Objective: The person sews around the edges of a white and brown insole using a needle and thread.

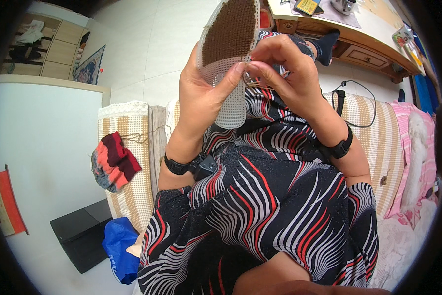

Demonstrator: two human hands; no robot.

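Note:
A shoe-sole-shaped piece of white plastic mesh canvas (231,107) is held upright above my lap. Brown yarn stitching (230,31) fills its upper part, while the lower part shows bare holes. My left hand (202,88) grips the canvas from the left, thumb across its front. At the right edge my right hand (289,68) pinches with thumb and forefinger around the brown yarn (247,79); whether a needle is between the fingertips cannot be made out. Loose yarn hangs below the right fingertips over my patterned clothing.
A multicoloured knitted piece (116,162) lies on the checked sofa cover (132,201) to the left. Behind stands a wooden table (372,27) with a metal pot (343,5). A black cable (374,99) loops at right. A blue bag (121,247) sits near a black box (81,236).

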